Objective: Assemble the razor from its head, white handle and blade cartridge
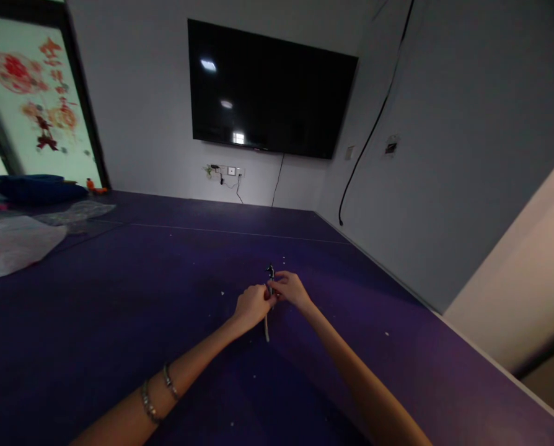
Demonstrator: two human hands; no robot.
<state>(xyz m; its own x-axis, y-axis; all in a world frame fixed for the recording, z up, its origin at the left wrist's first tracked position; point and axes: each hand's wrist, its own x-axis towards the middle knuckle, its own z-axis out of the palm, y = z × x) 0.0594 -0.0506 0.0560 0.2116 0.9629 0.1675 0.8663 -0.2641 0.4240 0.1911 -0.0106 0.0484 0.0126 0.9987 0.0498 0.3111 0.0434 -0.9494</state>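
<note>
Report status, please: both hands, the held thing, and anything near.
Left hand and right hand close together, holding small dark object. Object details too small to tell; pale strip showing below. Small white bits nearby on purple surface.

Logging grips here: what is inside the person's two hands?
Beyond the left hand and right hand a dark piece sticks out; a pale strip shows on the near side. The hands cover the middle, so whether the two join cannot be seen.

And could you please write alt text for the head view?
A person's left hand and right hand hold a thin dark object over a purple surface, a pale strip showing below their fingers. Beyond, a black television hangs on a grey wall.
</note>
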